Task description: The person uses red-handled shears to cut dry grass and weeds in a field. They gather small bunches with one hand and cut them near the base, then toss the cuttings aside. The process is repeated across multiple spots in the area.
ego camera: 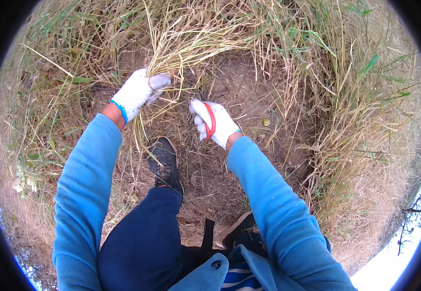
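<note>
In a white knit glove with a blue cuff, my left hand [137, 92] grips a bundle of dry grass stalks [192, 49]. The stalks fan out up and to the right, and some loose ends hang below the fist. My right hand [217, 122], gloved the same way, is closed around a tool with a red looped handle [211, 122], which looks like scissors. Its working end is mostly hidden by the fingers and hard to make out against the dark soil. The right hand is lower and to the right of the bundle, apart from it.
Bare brown soil [246, 91] strewn with straw lies between my hands and the standing grass [326, 83]. A small round yellow-green object [266, 122] rests on it. My left shoe [164, 160] is below the left hand, and the other shoe [237, 229] is farther back.
</note>
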The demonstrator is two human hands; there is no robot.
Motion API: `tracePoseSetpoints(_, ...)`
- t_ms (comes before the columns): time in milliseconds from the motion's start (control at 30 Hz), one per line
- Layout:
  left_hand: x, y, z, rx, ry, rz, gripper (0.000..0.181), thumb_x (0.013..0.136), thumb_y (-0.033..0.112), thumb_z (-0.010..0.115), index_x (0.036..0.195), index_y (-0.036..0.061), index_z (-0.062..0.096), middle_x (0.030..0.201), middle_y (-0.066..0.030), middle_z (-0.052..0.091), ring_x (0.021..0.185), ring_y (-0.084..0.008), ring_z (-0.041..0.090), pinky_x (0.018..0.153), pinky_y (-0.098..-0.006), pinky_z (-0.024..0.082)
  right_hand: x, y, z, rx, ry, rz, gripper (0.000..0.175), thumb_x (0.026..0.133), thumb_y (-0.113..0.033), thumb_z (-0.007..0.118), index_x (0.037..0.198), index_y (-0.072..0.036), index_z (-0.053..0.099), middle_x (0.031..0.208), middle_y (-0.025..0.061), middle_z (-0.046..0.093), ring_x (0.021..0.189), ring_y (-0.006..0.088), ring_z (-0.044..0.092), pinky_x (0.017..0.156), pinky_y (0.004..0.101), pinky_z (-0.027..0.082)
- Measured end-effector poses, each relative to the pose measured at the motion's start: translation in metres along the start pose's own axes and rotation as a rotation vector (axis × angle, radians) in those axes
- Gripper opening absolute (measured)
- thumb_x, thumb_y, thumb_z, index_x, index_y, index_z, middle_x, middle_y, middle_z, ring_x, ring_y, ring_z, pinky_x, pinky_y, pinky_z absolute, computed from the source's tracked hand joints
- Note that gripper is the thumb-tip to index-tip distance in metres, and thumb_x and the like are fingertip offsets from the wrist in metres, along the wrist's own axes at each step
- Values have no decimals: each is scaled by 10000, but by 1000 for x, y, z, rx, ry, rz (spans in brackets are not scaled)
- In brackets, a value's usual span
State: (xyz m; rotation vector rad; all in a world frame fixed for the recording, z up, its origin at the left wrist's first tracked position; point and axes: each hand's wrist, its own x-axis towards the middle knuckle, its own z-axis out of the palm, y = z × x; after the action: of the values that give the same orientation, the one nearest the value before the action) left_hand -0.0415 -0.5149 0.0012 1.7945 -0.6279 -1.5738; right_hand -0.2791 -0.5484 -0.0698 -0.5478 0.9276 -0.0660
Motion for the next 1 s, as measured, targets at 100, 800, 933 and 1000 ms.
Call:
tracePoseSetpoints(100,-8,3,1,-17,-1,-23,222,920,286,715,1033,101,667,792,56,602,616,-39,447,510,-231,328,-29,22,-7,-28,-30,-16,418,968,-417,669,1169,-58,595,781,11,574,590,110,557,523,289,510)
tracePoseSetpoints(800,-28,22,23,-138,49,32,215,977,300,629,914,96,654,623,67,456,517,-58,371,481,-256,257,15,-63,7,-69,-109,-161,445,964,-472,655,1127,-59,623,739,7,572,596,120,544,549,330,517)
tracePoseSetpoints(933,-44,17,17,-105,-41,94,211,973,311,635,934,106,661,623,76,455,517,-48,365,474,-252,237,-8,-51,-8,-252,-46,-76,419,933,-467,693,1002,-61,617,699,12,562,506,118,515,454,308,486)
tracePoseSetpoints(1000,-59,9,8,-128,64,17,175,966,302,648,933,130,641,625,82,448,517,-43,359,471,-249,231,-26,-29,-15,-368,-22,-30,434,918,-469,708,987,-51,612,714,20,567,495,119,514,440,301,481)
